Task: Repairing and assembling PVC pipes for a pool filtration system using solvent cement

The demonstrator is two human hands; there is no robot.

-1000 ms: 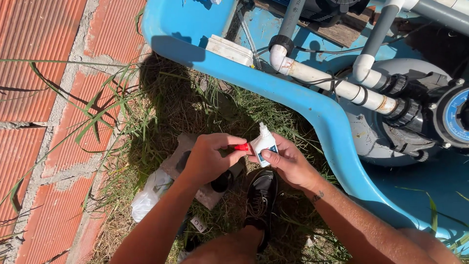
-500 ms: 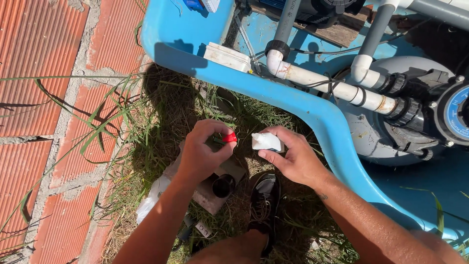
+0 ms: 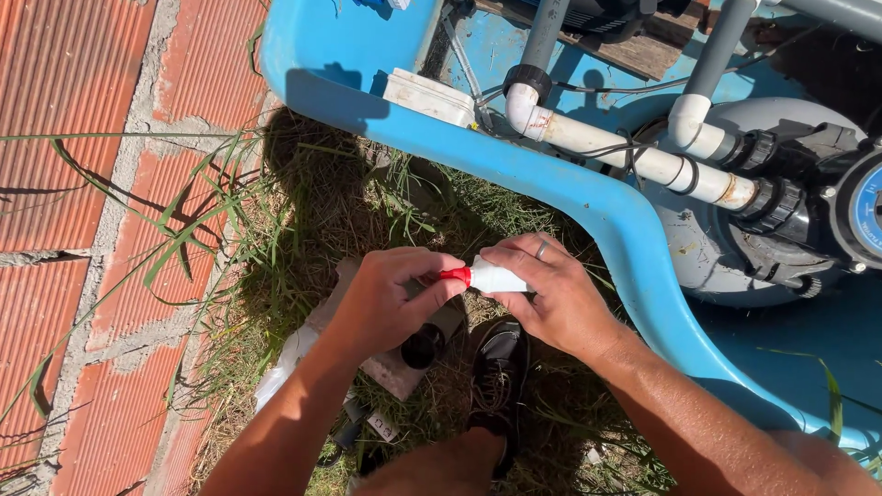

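My right hand grips a small white tube lying sideways. My left hand pinches the tube's red cap between thumb and fingers. Both hands meet over dry grass, just above a grey block with a dark round fitting on it. My dark shoe stands on the grass right below my hands.
A blue moulded housing rim curves from top left to lower right. Inside it run white pipes with black unions, a grey filter tank and a white box. Red brick paving lies left. Crumpled plastic lies in the grass.
The tube went from upright to lying sideways. My hands came apart with the cap off, then came together again; now the red cap sits at the tube's end.
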